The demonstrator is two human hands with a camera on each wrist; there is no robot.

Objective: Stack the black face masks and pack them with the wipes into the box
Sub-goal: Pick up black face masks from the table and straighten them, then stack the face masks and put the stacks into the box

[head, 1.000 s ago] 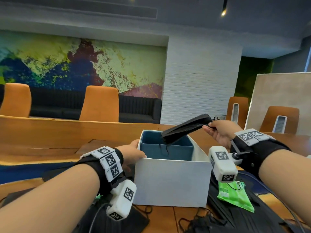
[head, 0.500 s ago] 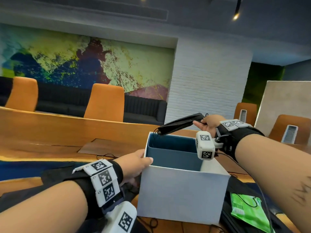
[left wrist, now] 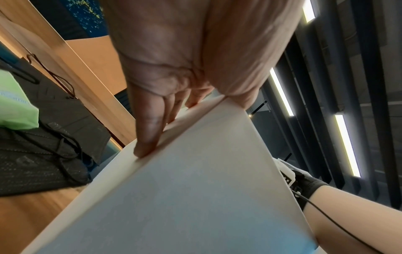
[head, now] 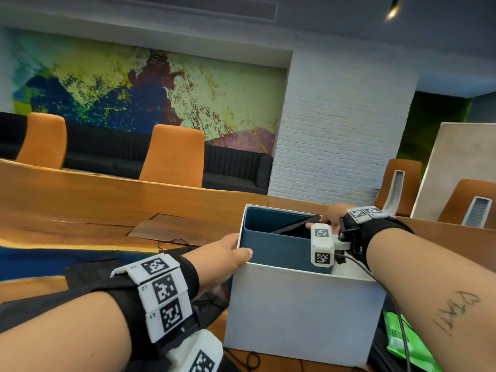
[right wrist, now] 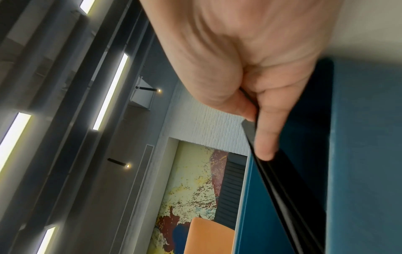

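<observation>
Masks (head: pixel 296 229), a flat black stack, hang tilted inside the box (head: pixel 303 312), one end low against the blue lining, the other end up at the far right rim. Right hand (head: pixel 332 214) pinches that upper end between thumb and fingers (right wrist: pixel 268 134), with a thin ear loop running up into the palm; the right wrist view shows the stack's edge sloping down along the blue inner wall. Left hand (head: pixel 222 257) steadies the box at its near left corner: the thumb lies on the rim, and in the left wrist view the fingers (left wrist: pixel 150 127) press flat and straight against the white outer wall, not curled round anything.

The box is white outside, blue inside, open at the top, and stands on the table (head: pixel 94 208) near its front edge. More masks (left wrist: pixel 43 151) lie loose on the table left of the box, their ear loops tangled, and another dark heap shows at the box's right, under the right forearm. A green wipes pack (head: pixel 402 342) rests on that heap near the table's front right corner, outside the box. A second patch of light green (left wrist: pixel 13 103) lies on the left-hand masks; whether it is another wipes pack I cannot tell.
</observation>
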